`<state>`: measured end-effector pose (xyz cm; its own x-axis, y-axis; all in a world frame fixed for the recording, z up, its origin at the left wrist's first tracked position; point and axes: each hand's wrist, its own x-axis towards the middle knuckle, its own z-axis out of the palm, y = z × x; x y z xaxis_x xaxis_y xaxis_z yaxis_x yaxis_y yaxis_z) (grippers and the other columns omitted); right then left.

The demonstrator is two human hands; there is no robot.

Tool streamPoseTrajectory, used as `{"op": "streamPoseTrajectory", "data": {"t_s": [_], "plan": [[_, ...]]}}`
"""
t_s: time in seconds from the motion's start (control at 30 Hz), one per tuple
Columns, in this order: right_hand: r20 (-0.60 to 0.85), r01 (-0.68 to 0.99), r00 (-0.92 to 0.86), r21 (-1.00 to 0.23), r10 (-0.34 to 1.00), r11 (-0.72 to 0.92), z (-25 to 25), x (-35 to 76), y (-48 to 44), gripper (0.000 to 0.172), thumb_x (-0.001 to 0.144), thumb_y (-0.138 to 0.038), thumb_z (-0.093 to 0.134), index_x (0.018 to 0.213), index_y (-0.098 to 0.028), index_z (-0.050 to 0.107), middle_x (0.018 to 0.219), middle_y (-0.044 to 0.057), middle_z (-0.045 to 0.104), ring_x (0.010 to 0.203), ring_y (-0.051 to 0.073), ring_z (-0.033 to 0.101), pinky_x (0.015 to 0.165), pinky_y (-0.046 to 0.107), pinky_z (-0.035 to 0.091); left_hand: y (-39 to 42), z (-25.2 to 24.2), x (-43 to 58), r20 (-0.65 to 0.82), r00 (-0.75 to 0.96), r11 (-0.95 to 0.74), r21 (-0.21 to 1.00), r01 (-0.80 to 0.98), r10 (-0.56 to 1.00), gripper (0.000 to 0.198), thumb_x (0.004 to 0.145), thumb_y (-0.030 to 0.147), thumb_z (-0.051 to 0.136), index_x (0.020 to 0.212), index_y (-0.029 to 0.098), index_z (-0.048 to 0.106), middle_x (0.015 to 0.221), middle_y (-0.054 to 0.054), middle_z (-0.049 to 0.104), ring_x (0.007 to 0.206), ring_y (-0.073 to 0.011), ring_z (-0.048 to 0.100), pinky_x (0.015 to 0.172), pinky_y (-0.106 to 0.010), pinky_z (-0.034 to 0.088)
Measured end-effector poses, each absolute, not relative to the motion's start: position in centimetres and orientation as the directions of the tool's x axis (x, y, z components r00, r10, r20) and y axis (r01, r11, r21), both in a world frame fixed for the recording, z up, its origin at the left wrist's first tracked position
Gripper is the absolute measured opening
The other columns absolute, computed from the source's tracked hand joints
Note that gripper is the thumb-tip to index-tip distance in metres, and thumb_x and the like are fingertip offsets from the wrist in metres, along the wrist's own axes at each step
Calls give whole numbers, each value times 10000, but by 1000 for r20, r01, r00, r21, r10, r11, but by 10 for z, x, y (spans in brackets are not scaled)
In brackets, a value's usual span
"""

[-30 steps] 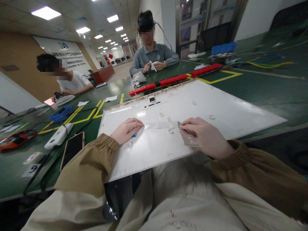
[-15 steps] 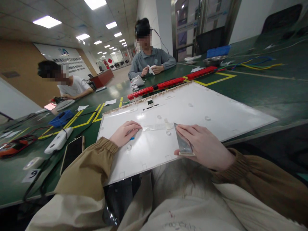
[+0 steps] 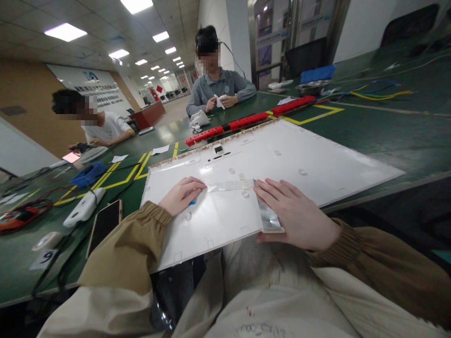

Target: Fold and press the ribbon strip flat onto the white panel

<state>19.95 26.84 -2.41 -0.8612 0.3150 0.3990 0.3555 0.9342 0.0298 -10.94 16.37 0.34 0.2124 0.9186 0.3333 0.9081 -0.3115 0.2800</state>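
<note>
A large white panel (image 3: 218, 216) lies on the green table, its near edge over my lap. Across its middle runs a flat ribbon cable (image 3: 230, 186). My left hand (image 3: 183, 193) rests on the panel with its fingertips pinching the cable's left end; a bit of blue shows beneath the hand. At the cable's right bend, my right hand (image 3: 294, 213) lies with fingers spread over it, pressing the silvery folded length (image 3: 268, 217) near the panel's front edge. The right thumb is at the panel's near edge, below the cable's end.
Left of the panel are a phone (image 3: 104, 227), a white power strip (image 3: 84, 207), a blue tray (image 3: 88, 174) and a tape roll (image 3: 46, 241). Red strips (image 3: 248, 121) line the far side. Two people sit beyond, one handling a white object.
My right fingers have spread and flattened over the cable's bend, and the silvery length has lowered onto the panel. My left hand keeps its place on the cable.
</note>
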Motion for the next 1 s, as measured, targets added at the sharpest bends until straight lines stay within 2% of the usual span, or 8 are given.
{"op": "streamPoseTrajectory", "data": {"t_s": [0.1, 0.27, 0.4, 0.6, 0.87, 0.93, 1.0], "plan": [[391, 371, -857, 14, 336, 929, -23, 199, 266, 898, 669, -699, 554, 1317, -94, 408, 1388, 168, 404, 1246, 309, 397, 1028, 468, 305, 164, 4, -109, 329, 210, -309, 286, 907, 921, 267, 933, 272, 377, 1064, 199, 598, 1074, -73, 570, 1007, -185, 530, 919, -358, 429], [343, 370, -874, 10, 344, 929, -19, 199, 266, 908, 612, -603, 681, 1315, -99, 404, 1408, 160, 379, 1235, 302, 405, 1001, 431, 340, 164, 4, -108, 326, 210, -308, 287, 907, 922, 272, 933, 273, 370, 1063, 198, 597, 1071, -78, 571, 1007, -191, 530, 918, -363, 431], [316, 377, -880, 7, 356, 926, -17, 196, 266, 876, 629, -600, 661, 1306, -103, 413, 1439, 164, 323, 1231, 324, 392, 986, 444, 338, 164, 2, -109, 330, 211, -310, 285, 907, 920, 251, 928, 244, 391, 1065, 202, 597, 1072, -63, 569, 1009, -173, 526, 923, -332, 423], [311, 379, -881, 15, 356, 925, -14, 196, 266, 854, 624, -582, 675, 1273, -78, 442, 1401, 175, 380, 1195, 334, 412, 958, 455, 352, 164, 3, -110, 327, 213, -312, 290, 905, 921, 267, 934, 269, 372, 1059, 192, 596, 1070, -77, 568, 1006, -187, 531, 918, -351, 426], [397, 335, -861, -26, 318, 942, -19, 200, 269, 960, 626, -797, 481, 1287, -102, 443, 1380, 172, 415, 1190, 327, 428, 946, 456, 365, 163, 5, -108, 323, 204, -304, 298, 905, 924, 263, 931, 273, 380, 1053, 196, 600, 1067, -76, 572, 1000, -189, 539, 909, -351, 434], [394, 332, -861, -47, 323, 942, -16, 199, 270, 911, 664, -790, 444, 1273, -113, 467, 1362, 156, 444, 1174, 317, 442, 937, 452, 379, 164, 5, -107, 326, 203, -305, 298, 905, 923, 269, 931, 282, 375, 1051, 197, 601, 1068, -81, 573, 1003, -196, 539, 913, -361, 435], [393, 328, -857, -83, 334, 941, -12, 198, 274, 793, 737, -733, 424, 1247, -130, 498, 1326, 132, 492, 1138, 295, 471, 917, 437, 403, 164, 5, -107, 329, 203, -305, 298, 904, 922, 276, 931, 288, 371, 1052, 197, 602, 1067, -85, 575, 1003, -200, 540, 914, -369, 437]]}}
